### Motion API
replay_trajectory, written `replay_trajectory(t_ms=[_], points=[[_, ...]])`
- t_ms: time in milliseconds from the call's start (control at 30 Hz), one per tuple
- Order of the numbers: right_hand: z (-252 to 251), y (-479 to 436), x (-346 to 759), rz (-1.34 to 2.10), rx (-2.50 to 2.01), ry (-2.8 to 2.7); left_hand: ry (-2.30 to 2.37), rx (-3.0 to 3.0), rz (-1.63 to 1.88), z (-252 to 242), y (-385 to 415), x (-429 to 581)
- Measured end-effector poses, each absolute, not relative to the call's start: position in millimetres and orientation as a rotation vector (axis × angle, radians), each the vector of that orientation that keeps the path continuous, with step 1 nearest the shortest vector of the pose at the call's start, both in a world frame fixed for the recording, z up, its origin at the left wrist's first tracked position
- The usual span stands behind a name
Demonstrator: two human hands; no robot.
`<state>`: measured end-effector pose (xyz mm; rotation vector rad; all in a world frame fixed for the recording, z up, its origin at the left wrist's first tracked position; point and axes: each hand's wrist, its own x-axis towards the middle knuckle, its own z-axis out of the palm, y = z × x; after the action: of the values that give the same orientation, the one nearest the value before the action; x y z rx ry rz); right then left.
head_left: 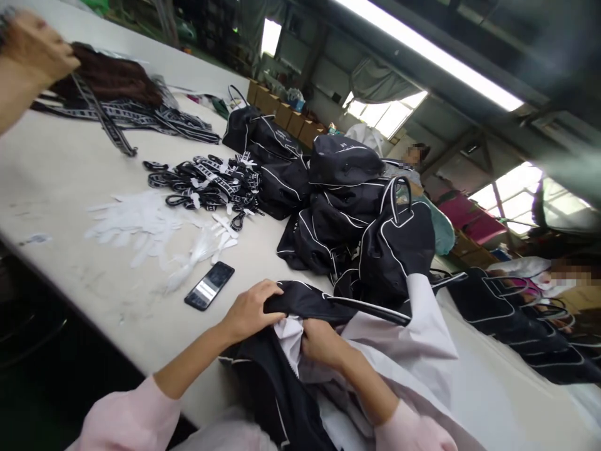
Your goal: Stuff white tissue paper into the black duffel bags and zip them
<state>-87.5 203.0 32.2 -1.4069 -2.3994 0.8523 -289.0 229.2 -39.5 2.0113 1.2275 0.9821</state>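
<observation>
In the head view a black bag with white piping (pixel 277 382) lies at the table's front edge with its zipped opening spread. My left hand (pixel 253 307) grips the bag's rim, its thumb on the inner side. Inside the opening, my right hand (pixel 323 341) is closed on a crumpled part of the pale lining or sheet (pixel 290 335); its fingertips are partly hidden. More pale sheet material (pixel 404 351) spreads out to the right of the bag. A black handle with a white edge (pixel 370 308) lies across the bag's far side.
A phone (pixel 209 285) lies left of the bag, near white tag strips (pixel 141 222) and a heap of black-and-white straps (pixel 211 178). Several finished black bags (pixel 345 163) are piled behind. Another person's hand (pixel 37 47) holds a strap at upper left. More bags (pixel 507 319) stand right.
</observation>
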Motion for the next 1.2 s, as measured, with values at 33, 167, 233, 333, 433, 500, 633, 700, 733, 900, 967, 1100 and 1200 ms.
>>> replay_trajectory(t_ms=[33,167,233,333,433,500,633,700,733,900,967,1100,1200], points=[[39,190,-81,0.935,-1.429,-2.392,1.187,1.907,1.024,-50,223,-295],[47,155,-69,1.078,-1.577,-2.156,1.216,1.412,1.178,-95,189,-299],[36,152,-73,1.026,-1.597,-2.075,1.254,1.162,1.236,-106,174,-292],[10,164,-89,0.944,-1.536,-2.106,1.307,0.931,1.342,-108,166,-280],[-21,186,-107,0.983,-1.468,-2.274,1.380,0.883,1.446,-105,169,-273],[-38,201,-117,0.997,-1.505,-2.359,1.429,0.932,1.510,-102,175,-270],[-49,223,-119,1.060,-1.502,-2.386,1.472,1.112,1.563,-88,185,-273],[-43,225,-112,1.172,-1.517,-2.305,1.426,1.257,1.553,-75,187,-280],[-38,224,-108,1.268,-1.525,-2.231,1.357,1.403,1.536,-67,187,-284],[-3,208,-91,1.724,-1.495,-1.948,0.743,2.173,1.210,-35,184,-308],[10,205,-87,1.673,-1.528,-2.007,0.588,2.258,1.051,-25,183,-311],[19,205,-79,1.385,-1.555,-2.106,0.536,2.484,0.712,-8,186,-301],[14,201,-78,1.453,-1.384,-2.048,0.592,2.583,0.569,2,194,-294]])
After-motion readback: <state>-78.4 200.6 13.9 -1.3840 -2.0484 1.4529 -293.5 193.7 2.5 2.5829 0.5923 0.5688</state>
